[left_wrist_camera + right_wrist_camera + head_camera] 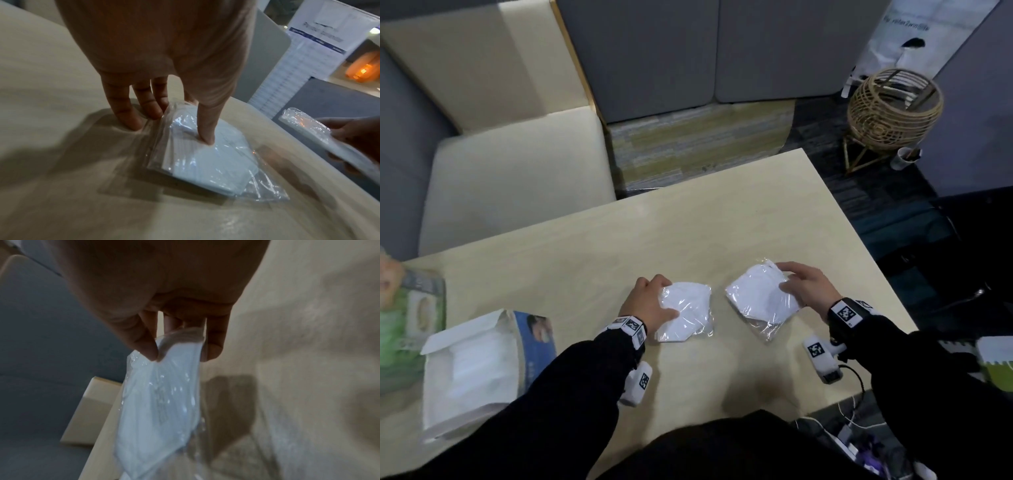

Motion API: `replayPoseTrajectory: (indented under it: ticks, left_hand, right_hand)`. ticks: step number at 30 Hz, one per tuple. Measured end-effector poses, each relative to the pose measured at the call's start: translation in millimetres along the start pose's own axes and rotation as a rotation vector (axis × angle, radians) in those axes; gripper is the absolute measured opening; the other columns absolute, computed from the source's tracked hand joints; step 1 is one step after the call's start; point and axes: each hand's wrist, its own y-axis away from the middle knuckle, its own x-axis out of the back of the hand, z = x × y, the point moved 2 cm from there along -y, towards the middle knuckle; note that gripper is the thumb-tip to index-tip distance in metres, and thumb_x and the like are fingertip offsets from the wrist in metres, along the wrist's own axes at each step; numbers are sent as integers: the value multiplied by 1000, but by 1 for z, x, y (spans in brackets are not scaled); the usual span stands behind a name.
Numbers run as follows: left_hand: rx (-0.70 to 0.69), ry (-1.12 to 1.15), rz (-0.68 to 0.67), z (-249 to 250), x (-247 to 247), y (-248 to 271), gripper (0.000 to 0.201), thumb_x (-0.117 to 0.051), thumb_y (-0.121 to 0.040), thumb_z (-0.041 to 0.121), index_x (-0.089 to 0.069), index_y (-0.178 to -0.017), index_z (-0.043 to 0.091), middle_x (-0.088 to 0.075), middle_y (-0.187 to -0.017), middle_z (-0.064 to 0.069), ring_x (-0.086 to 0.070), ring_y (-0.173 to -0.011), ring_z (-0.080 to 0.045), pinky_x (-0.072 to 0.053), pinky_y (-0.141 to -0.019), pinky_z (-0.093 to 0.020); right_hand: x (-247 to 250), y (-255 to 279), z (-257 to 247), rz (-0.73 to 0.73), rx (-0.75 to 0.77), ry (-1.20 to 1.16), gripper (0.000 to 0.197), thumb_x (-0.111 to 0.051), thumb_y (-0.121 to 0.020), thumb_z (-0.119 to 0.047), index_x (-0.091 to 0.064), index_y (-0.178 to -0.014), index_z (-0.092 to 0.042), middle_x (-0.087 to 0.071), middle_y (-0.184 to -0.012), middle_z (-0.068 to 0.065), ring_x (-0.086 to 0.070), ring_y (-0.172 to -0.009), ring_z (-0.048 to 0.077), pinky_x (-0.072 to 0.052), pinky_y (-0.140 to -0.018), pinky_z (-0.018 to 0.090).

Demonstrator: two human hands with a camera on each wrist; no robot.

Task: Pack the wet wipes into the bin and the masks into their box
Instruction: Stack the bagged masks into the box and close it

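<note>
Two mask packs out right now. Left hand (650, 301) has its thumb (205, 129) pressing down on the left mask pack (686, 315), other fingers (123, 110) close together, tips on the table (688, 222) right at its edge. Right hand (808, 284) pinches the right mask pack (760, 298) between thumb and fingertips (213, 345), tilted. Open box (537, 342) sits off on the left hand's little-finger side.

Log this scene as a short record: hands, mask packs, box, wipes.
Left hand: thumb presses the left mask pack, flat on the table
Right hand: thumb and fingers pinch the right mask pack
Mask box: open, left of the packs, white contents inside
Wet wipes pack: green, at the table's left edge, left of the box
</note>
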Motion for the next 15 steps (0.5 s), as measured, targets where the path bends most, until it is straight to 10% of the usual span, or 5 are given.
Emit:
replayPoseTrajectory:
  ticks: [6,11,15]
  left_hand:
    - [-1,282,181,2,12,26,71,-83,-78,55,-53,-141,42,-33,-133,8,-40,-122,-11,-38,-113,-33]
    - [-148,680,-30,38,35,44,46,-82,-87,26,-65,-130,31,-68,-115,-1,-68,-87,-15,-54,-72,-28]
    - [-45,756,108,24,34,55,33,-79,-86,10,-67,-114,23,-68,-94,-8,-64,-70,-22,-57,-63,-37]
  right_hand:
    - [-41,0,-40,-210,131,233,49,-55,-84,6,-77,-112,-27,-51,-52,-14,-47,-54,12,-38,-55,25]
    - [-74,7,-93,-345,215,258,46,-61,-86,6,-75,-114,-28,-61,-63,-7,-55,-59,7,-47,-61,24]
    - [-85,4,-105,-267,105,131,36,-76,-82,-8,-72,-114,-24,-73,-78,8,-65,-65,17,-54,-57,32]
